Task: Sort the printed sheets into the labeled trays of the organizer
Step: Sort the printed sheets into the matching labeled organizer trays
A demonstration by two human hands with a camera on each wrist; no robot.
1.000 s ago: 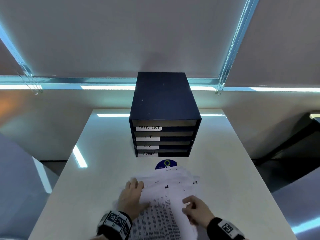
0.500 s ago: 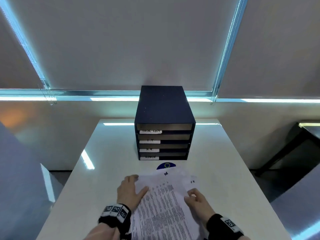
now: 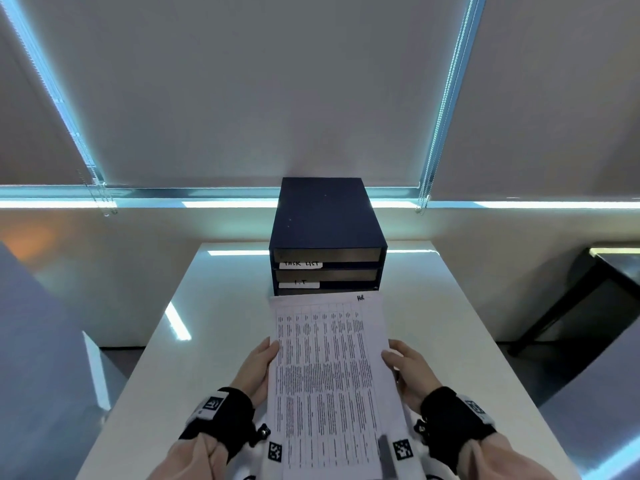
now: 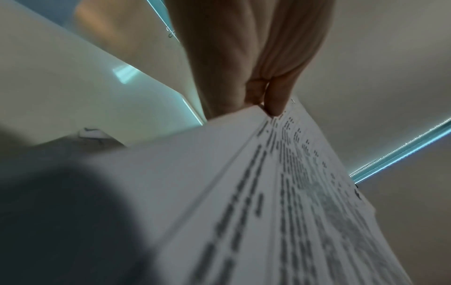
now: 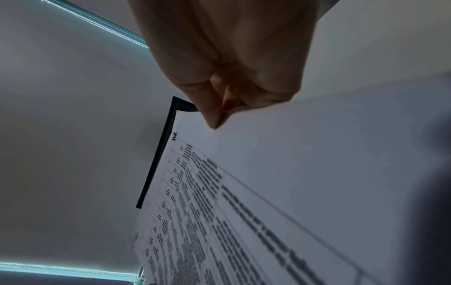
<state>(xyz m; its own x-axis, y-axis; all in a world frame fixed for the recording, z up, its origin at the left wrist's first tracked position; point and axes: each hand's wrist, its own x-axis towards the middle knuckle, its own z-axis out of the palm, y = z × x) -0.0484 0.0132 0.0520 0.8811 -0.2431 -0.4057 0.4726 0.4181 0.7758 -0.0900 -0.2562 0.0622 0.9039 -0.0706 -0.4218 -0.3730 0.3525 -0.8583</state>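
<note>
Hands, left point(image 3: 257, 368) and right point(image 3: 408, 370), pinching white printed paper sheets point(image 3: 329, 382); hiding lower trays of dark blue box organizer point(image 3: 327, 233).

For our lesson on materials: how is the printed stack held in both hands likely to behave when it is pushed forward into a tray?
The printed stack is probably floppy: the left hand and right hand each hold a long edge. Its sheets may slide apart; separate edges show in the left wrist view. It seems light, pinched by fingers alone.
</note>
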